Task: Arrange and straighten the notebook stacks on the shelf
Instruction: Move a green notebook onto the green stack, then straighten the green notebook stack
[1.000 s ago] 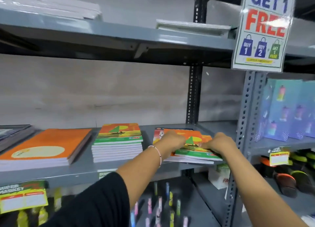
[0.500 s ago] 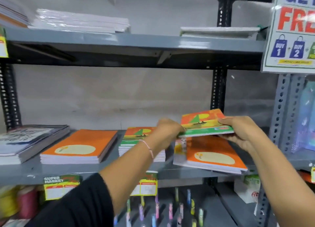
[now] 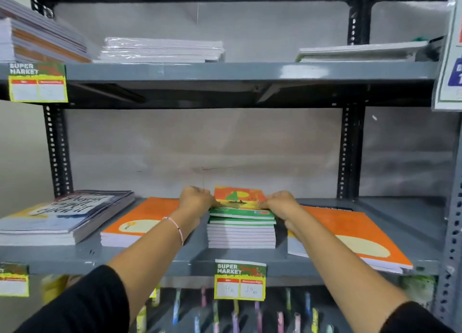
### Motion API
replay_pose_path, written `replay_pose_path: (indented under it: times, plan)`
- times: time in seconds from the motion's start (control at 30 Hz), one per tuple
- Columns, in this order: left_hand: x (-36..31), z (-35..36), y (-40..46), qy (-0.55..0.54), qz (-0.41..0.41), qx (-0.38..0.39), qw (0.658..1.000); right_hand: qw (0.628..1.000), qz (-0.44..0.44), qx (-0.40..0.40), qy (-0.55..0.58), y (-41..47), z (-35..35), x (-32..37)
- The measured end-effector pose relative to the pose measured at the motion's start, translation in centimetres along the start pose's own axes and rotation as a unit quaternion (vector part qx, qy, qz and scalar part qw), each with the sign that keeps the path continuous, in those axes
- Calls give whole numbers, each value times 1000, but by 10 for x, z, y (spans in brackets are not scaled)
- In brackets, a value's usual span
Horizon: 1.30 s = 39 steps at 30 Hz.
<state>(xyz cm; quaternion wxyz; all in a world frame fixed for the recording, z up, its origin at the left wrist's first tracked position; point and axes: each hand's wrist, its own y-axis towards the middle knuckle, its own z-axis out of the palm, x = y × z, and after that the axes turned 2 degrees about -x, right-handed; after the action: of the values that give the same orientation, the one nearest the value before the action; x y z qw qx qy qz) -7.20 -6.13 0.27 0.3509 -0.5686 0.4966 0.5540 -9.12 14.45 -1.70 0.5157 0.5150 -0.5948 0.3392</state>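
On the grey metal shelf [image 3: 155, 257], your left hand [image 3: 196, 200] gripped the left edge of the glossy orange-and-green notebooks [image 3: 240, 199] atop the squared paper stack [image 3: 242, 234]. Your right hand [image 3: 280, 204] clasped their right edge, beside a flat orange-covered pad [image 3: 350, 235].

A yellow-bordered "SUPER MARKET" price tag [image 3: 240, 279] hung from the front lip of the middle shelf, with handwritten figures too blurred to read. A second like tag [image 3: 38, 82] hung at the upper left. Coloured pens [image 3: 235, 319] stood in rows below, and a promotional sign [image 3: 451, 58] showed at the right edge.
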Motion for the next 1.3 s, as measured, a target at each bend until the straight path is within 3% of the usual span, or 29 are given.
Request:
replay_pose_path:
  times: [0.13, 0.2, 0.27, 0.33, 0.4, 0.5, 0.67, 0.77, 0.83, 0.93, 1.1, 1.3]
  plan:
    - [-5, -5, 4, 161, -36, 20, 986, 999, 16, 8, -33, -14, 0, 5]
    - [-12, -4, -4, 247, 5, 4, 969, 998, -9, 7, -58, -19, -11, 7]
    - [-19, 6, -17, 200, 86, -32, 976, 993, -39, -60, -90, -21, -39, 3]
    - [-28, 29, -36, 81, 131, -3, 988, 969, -41, -153, -191, -23, -81, -7]
    - [-39, 64, -56, -20, 95, 138, 986, 923, 20, -213, -319, -27, -122, -20]
    - [-41, 118, -80, -47, -33, 309, 949, 872, 151, -183, -429, -39, -162, -34]
    - [-31, 164, -87, 4, -179, 337, 924, 872, 182, -124, -437, -48, -190, -35]
    - [-30, 170, -82, -2, -204, 327, 923, 903, 172, -144, -366, -48, -203, -37]
    - [-30, 172, -78, -3, -215, 333, 918, 940, 158, -173, -248, -48, -210, -40]
    - [-32, 172, -73, -2, -235, 346, 908, 974, 154, -156, -61, -59, -214, -32]
    - [-43, 161, -76, -47, -250, 399, 881, 981, 67, -171, 57, -80, -212, 7]
    - [-66, 97, -55, -141, -188, 432, 871, 970, -27, -156, 183, -99, -179, 72]
